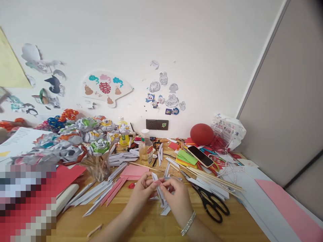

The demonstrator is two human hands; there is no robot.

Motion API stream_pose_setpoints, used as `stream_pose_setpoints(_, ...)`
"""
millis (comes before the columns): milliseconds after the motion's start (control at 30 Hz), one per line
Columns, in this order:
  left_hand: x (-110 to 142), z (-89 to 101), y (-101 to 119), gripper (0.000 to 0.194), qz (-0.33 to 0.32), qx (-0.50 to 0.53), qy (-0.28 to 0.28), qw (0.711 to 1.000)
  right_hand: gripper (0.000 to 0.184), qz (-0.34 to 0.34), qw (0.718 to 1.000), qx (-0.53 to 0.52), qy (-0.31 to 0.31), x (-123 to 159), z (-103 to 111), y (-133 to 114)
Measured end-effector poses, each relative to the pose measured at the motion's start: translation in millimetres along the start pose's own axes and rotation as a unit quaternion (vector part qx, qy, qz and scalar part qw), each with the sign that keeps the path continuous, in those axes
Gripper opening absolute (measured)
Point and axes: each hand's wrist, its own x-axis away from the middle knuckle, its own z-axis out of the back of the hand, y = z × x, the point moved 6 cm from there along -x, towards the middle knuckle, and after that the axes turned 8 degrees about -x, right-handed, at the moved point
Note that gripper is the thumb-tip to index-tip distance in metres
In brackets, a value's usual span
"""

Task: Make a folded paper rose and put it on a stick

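Above the middle of the wooden table, my left hand (142, 189) and my right hand (176, 192) meet, both closed. Between their fingertips is a folded white paper strip (160, 195), held at a slant, with a small bit of pink paper (158, 183) at the pinch. Fingers partly hide how the folds sit. More white folded strips lie under and behind my right hand. Left of my hands are loose white paper strips (92, 195) and pink paper strips (114, 192). Black-handled scissors (210, 201) lie to the right, and a stack of pink paper (136, 171) sits just beyond my left hand.
A glue bottle (145, 149) stands behind my hands. Paper flowers on sticks fill a clear cup (97, 169) at left. Wooden skewers (214, 178), a phone (200, 156), green paper (187, 157) and a red balloon (202, 134) occupy the right side. The wall bounds the back.
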Motion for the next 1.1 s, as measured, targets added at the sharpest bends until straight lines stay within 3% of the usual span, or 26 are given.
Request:
stream_pose_setpoints(267, 12.0, -0.8, -14.7, 0.042, -0.015, 0.070, 0.054, 0.996, 0.026, -0.065, 0.998, 0.005, 0.012, 4.8, -16.0, 15.7)
stream_pose_setpoints(433, 21.4, -11.0, -14.5, 0.037, -0.020, 0.087, 0.054, 0.995, 0.025, -0.055, 0.998, 0.000, -0.006, 4.7, -24.0, 5.5)
stream_pose_setpoints(700, 24.8, -3.5, -7.1, 0.032, -0.014, 0.105, 0.112, 0.988, 0.019, 0.008, 0.995, 0.095, 0.010, 0.4, -23.3, -16.4)
stream_pose_setpoints(800, 23.3, -5.5, -4.0, 0.030, -0.019, 0.179, 0.087, 0.980, 0.017, 0.046, 0.993, 0.107, -0.024, 5.0, -31.8, -18.5)
stream_pose_setpoints(933, 22.6, -10.6, -9.6, 0.037, 0.021, 0.217, 0.046, 0.975, 0.017, 0.077, 0.987, 0.129, -0.051, 11.8, -40.9, -18.8)
stream_pose_setpoints(1100, 20.8, -2.1, -12.4, 0.032, -0.014, 0.211, 0.071, 0.975, 0.024, 0.153, 0.966, 0.190, -0.082, 13.6, -46.1, -22.9)
